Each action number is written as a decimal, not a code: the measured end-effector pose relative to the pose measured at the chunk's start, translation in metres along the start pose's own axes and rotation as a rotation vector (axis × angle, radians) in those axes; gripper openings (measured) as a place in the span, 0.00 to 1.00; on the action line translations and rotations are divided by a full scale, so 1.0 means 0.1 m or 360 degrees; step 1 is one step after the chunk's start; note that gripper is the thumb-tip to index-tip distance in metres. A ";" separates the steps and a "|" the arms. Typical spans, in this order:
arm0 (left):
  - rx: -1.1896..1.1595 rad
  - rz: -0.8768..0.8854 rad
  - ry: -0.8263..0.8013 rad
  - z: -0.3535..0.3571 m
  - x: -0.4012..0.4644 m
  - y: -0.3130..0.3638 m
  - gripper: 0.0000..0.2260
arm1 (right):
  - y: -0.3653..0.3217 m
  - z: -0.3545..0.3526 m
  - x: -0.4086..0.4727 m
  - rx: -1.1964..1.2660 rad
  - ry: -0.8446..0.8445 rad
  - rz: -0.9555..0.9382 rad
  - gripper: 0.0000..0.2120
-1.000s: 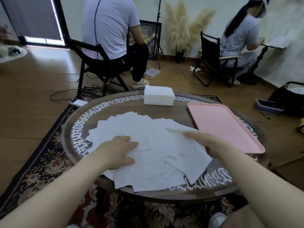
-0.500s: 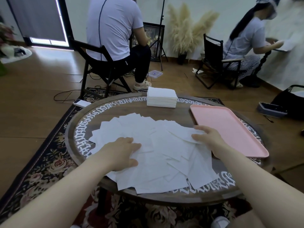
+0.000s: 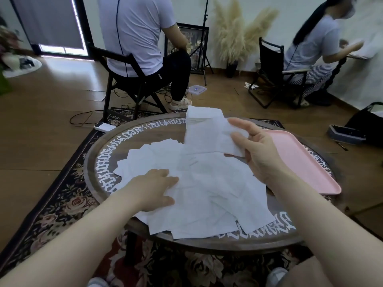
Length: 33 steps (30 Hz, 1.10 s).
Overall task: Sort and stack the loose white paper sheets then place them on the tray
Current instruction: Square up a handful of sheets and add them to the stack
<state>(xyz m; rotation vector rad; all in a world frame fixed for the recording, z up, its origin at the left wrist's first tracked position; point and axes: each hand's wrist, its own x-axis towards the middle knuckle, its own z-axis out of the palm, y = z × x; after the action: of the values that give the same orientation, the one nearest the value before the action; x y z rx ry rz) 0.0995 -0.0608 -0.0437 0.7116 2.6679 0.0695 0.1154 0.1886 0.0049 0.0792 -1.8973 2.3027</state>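
Observation:
Several loose white paper sheets [image 3: 207,195] lie spread in an overlapping heap across the round wooden table [image 3: 145,129]. My right hand [image 3: 257,150] pinches one white sheet [image 3: 209,135] and holds it lifted above the heap, in front of the neat white stack [image 3: 202,112] at the table's far edge. My left hand [image 3: 153,189] rests flat on the left part of the heap. The pink tray [image 3: 300,162] lies bare on the table's right side, next to my right hand.
Two people sit on black folding chairs [image 3: 124,79] beyond the table, backs turned. A white phone-like device [image 3: 103,126] lies on the floor by the rug. A tripod, pampas grass and a black bag [image 3: 366,121] stand further off.
My right hand has pinched a sheet from the heap's right side and raised it up and toward the far stack. My left hand stays pressed on the heap.

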 end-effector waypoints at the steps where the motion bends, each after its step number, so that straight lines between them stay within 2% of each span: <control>1: 0.0000 0.0000 0.0001 0.00 0.00 0.00 0.30 | 0.05 0.00 0.00 -0.0069 -0.0008 0.0056 0.14; 5: 0.0004 0.0000 -0.0028 0.00 -0.02 -0.02 0.30 | 0.26 -0.16 -0.06 -0.0639 -0.0088 0.0651 0.18; 6: -0.0013 -0.0015 -0.0037 -0.01 -0.02 -0.03 0.30 | 0.28 -0.21 -0.07 -0.0857 -0.0082 0.0743 0.19; 8: -0.0024 -0.0068 -0.0028 -0.03 -0.02 -0.04 0.31 | 0.30 -0.35 -0.04 -0.1151 0.0097 0.0721 0.19; 10: 0.0003 -0.0138 0.0042 -0.05 -0.01 -0.04 0.34 | 0.29 -0.51 0.01 -0.1159 0.0374 0.0707 0.18; 11: 0.0005 -0.0159 0.0085 -0.05 -0.01 -0.04 0.36 | 0.28 -0.57 0.02 -0.1080 0.0453 0.0796 0.15; 13: -0.0025 -0.0155 0.0098 -0.06 -0.01 -0.04 0.37 | 0.29 -0.64 0.00 -0.0892 0.0462 0.1102 0.09; 15: -0.0029 -0.0132 -0.0001 -0.05 -0.03 -0.03 0.36 | 0.33 -0.65 -0.01 -0.0819 0.0402 0.1301 0.09; 17: 0.0019 -0.0116 -0.0076 -0.03 -0.04 -0.02 0.35 | 0.37 -0.60 0.01 -0.0790 0.0360 0.1343 0.11; 22: 0.0053 -0.0092 -0.0061 -0.02 -0.05 -0.01 0.33 | 0.39 -0.45 0.07 -0.0730 0.0297 0.1285 0.17; 29: 0.0002 -0.0086 -0.0049 -0.02 -0.04 -0.04 0.33 | 0.47 -0.42 0.12 -0.0578 0.0364 0.1164 0.22; 33: -0.0018 -0.0084 -0.0050 -0.01 -0.04 -0.06 0.32 | 0.46 -0.45 0.14 -0.0524 0.0350 0.1133 0.19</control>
<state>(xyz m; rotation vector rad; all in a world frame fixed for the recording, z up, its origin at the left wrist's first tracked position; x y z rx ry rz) 0.0993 -0.0677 -0.0421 0.6335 2.6527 0.0586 0.0975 0.2256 -0.0464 -0.9895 -2.4085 2.1659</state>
